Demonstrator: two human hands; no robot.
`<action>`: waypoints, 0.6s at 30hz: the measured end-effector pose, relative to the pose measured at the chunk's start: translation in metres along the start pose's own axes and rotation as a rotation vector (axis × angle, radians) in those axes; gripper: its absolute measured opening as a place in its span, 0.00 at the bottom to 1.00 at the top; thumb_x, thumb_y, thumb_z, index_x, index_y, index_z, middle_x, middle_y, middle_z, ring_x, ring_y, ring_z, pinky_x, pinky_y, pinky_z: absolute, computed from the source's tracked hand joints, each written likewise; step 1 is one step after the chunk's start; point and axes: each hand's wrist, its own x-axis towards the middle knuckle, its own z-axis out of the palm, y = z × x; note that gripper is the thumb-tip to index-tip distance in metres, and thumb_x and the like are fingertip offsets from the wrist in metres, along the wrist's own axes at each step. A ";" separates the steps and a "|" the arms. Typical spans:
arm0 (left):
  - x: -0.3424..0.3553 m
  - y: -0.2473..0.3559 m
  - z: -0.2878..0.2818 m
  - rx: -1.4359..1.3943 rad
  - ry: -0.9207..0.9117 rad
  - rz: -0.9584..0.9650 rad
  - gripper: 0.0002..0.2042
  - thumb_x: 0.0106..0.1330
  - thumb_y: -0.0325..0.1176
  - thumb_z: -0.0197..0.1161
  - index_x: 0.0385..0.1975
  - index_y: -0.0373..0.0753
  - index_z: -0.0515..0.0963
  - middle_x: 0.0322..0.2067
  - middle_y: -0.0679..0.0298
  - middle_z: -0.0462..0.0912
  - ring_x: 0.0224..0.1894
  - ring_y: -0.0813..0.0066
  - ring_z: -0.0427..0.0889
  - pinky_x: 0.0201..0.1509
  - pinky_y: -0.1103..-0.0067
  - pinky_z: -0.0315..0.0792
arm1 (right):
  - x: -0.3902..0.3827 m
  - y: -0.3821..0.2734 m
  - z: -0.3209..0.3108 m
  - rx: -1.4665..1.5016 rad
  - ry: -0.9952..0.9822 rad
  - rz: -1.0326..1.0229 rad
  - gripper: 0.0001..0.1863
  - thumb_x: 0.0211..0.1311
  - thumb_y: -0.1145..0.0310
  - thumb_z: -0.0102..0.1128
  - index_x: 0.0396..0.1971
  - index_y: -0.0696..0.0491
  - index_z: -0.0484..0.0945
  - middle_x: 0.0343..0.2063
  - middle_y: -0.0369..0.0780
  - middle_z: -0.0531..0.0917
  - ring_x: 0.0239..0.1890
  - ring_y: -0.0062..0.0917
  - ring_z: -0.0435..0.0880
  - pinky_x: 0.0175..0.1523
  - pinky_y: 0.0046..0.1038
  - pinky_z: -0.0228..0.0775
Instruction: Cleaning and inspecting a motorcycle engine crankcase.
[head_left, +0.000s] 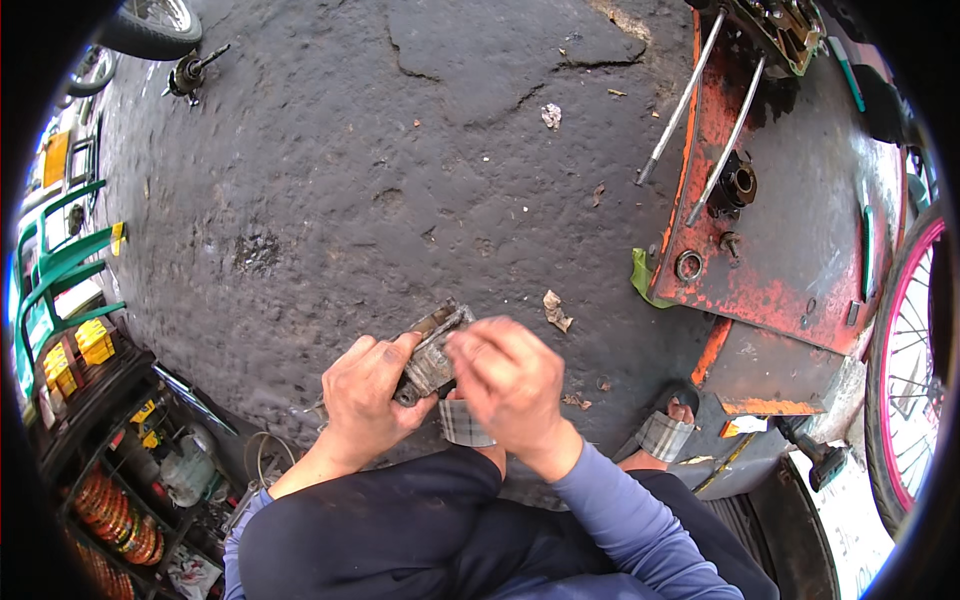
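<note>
Both my hands meet over a small, dirty grey metal part (432, 350) held above the dark pavement. My left hand (368, 398) grips its lower left end from below, thumb along its side. My right hand (512, 380) closes on its right side, fingers curled over the top. The part's upper end sticks out between the two hands; the rest is hidden by my fingers. My knees in dark trousers are just below.
A worn red-and-grey metal platform (790, 240) with two long rods (700, 110) lies at right, beside a pink-rimmed wheel (915, 380). A rack of small boxes and orange rolls (110, 480) stands at lower left, with green chairs (55, 270) above it. Paper scraps (556, 310) dot the cracked pavement.
</note>
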 end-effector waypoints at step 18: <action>-0.002 -0.001 0.004 -0.012 0.044 -0.009 0.30 0.35 0.31 0.78 0.47 0.38 0.83 0.30 0.60 0.83 0.28 0.59 0.79 0.33 0.68 0.74 | 0.006 -0.002 -0.005 0.058 -0.035 0.023 0.09 0.57 0.76 0.71 0.39 0.54 0.86 0.36 0.38 0.84 0.35 0.35 0.86 0.39 0.36 0.80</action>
